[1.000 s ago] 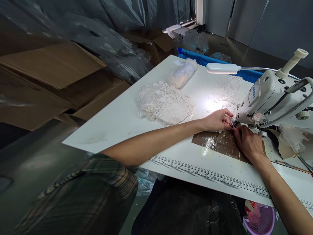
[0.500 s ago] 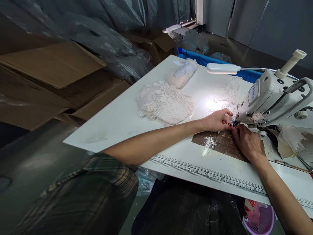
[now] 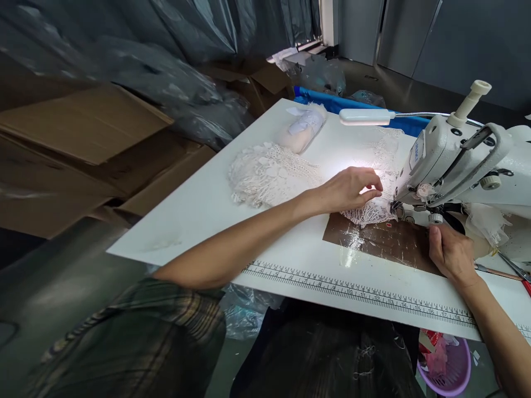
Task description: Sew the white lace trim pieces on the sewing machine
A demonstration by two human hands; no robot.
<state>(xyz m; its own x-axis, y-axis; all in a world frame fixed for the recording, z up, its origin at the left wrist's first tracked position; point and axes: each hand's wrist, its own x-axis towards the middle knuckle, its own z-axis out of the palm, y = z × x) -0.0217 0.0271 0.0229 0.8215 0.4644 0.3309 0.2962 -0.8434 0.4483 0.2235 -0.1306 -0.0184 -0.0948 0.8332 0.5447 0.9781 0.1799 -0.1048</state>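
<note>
My left hand point(image 3: 353, 189) hovers over a white lace piece point(image 3: 365, 214), thumb and fingers bent but apart, with nothing visible between them. The lace lies left of the needle area of a white sewing machine point(image 3: 431, 152), partly on a brown sheet point(image 3: 373, 237). Just right of the presser foot, by the lower knob, is my right hand point(image 3: 453, 253). Its fingers are curled in, and what they hold, if anything, is hidden. A heap of white lace point(image 3: 271, 176) rests on the table left of my left hand.
Behind the heap lies a wrapped pale bundle point(image 3: 302, 130). A white lamp point(image 3: 367, 116) shines on the table point(image 3: 194, 221), which has a ruler strip point(image 3: 352, 290) along its front edge. Scissors point(image 3: 514, 265) lie far right. Cardboard boxes point(image 3: 83, 121) stand left; a purple basket point(image 3: 454, 370) is below.
Both hands have come away from the needle area, the left to the left and up, the right to the right. More of the lace beside the presser foot now shows. The view has shifted slightly.
</note>
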